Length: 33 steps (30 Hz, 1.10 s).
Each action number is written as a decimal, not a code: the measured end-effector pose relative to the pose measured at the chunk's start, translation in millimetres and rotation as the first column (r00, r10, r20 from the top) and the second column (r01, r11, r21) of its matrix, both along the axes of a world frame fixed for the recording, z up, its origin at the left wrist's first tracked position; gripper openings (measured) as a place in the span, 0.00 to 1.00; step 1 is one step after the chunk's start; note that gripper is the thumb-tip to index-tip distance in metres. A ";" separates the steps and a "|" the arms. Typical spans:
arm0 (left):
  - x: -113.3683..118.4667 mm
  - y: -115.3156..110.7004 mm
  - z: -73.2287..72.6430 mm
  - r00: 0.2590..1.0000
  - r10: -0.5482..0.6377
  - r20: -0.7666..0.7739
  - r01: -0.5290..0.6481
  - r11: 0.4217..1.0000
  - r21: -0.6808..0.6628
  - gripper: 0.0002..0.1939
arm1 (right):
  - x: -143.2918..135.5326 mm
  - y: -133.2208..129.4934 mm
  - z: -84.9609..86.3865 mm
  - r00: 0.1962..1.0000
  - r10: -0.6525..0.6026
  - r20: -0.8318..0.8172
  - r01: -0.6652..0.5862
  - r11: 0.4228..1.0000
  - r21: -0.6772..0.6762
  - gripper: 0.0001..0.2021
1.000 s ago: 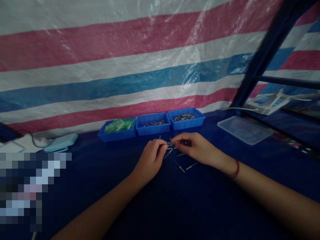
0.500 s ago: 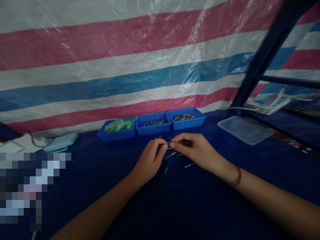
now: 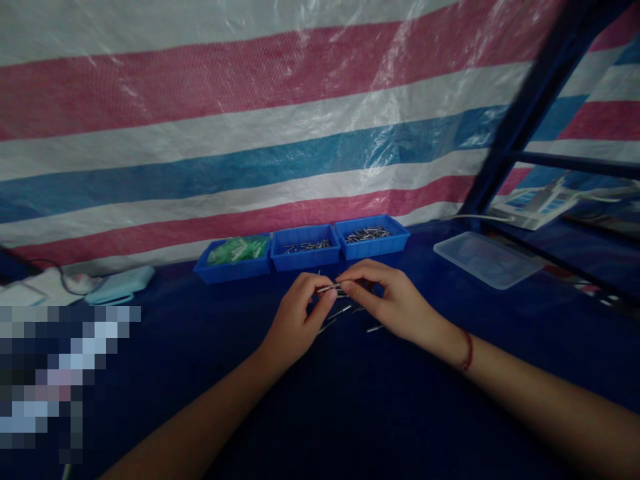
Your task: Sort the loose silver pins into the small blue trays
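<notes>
Silvery metal, a thin pin (image 3: 326, 289) bridges the fingertips of both hands, just above the dark blue table (image 3: 325, 413). With the pin as the clock's centre and twelve at the striped sheet (image 3: 200, 100), its long axis runs from just short of nine to just short of three. The left hand (image 3: 295, 310) has thumb and forefinger nearly together on the nine o'clock end; the right hand (image 3: 395, 293) pinches the three o'clock end, so neither is nearer. More metal shows behind the thumb tips; whether that is held or lying, I cannot tell.

Close under the fingers, loose pins (image 3: 340, 311) lie at four, five and six o'clock, partly covered by the hands. Farther out, three blue bins form a barrier: the left bin (image 3: 235, 271), with green packets (image 3: 240, 249), between nine and ten; the middle bin (image 3: 306, 259) at eleven; the right bin (image 3: 377, 248) between one and two, the last two holding pins. Just before three lies a clear plastic lid (image 3: 490, 260).
</notes>
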<state>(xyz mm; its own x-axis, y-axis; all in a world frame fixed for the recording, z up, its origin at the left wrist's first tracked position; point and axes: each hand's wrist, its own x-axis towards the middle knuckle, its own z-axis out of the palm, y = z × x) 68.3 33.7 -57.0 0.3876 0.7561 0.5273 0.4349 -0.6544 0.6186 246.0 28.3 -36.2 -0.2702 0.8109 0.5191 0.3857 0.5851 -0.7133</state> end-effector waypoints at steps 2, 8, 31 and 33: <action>-0.4 -0.5 0.8 0.999 0.033 0.006 -0.034 0.999 0.029 0.04 | 0.3 2.2 -4.3 1.000 0.017 0.013 -0.017 1.000 0.011 0.06; 0.0 -3.6 4.4 0.994 0.104 0.034 -0.106 0.992 0.070 0.03 | -1.2 3.8 -12.3 0.993 0.118 0.025 -0.118 0.993 -0.015 0.07; 4.4 -5.1 -5.1 0.891 0.204 -0.405 -0.184 0.979 0.088 0.09 | 46.3 51.4 -17.8 0.768 -0.626 0.137 0.594 0.775 0.215 0.14; 3.8 -5.5 -5.6 0.880 0.203 -0.429 -0.183 0.979 0.087 0.07 | 35.9 43.8 -24.2 0.817 -0.555 0.156 0.523 0.828 0.203 0.13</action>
